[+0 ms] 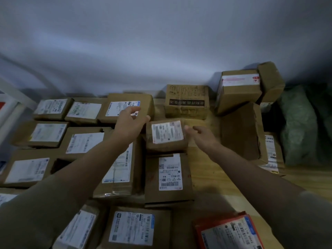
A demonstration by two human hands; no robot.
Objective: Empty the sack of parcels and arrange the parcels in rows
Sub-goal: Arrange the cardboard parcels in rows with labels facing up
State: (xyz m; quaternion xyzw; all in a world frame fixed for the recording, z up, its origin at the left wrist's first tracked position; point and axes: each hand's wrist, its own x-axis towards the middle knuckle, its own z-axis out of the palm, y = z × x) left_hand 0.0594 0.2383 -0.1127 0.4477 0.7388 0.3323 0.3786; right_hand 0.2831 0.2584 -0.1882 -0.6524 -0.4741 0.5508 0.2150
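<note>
Head view: my left hand and right hand, both with loose fingers and gripping nothing, flank a small parcel lying label-up in the rows of parcels on the left. I judge the arranging well advanced; loose boxes stacked at right remain unsorted, and the green sack slumps at far right, contents unseen. Surface: a wooden table, against a plain pale wall, dimly lit.

"001" on centre parcel's label, "此刻开启 美好生活" on far box
</note>
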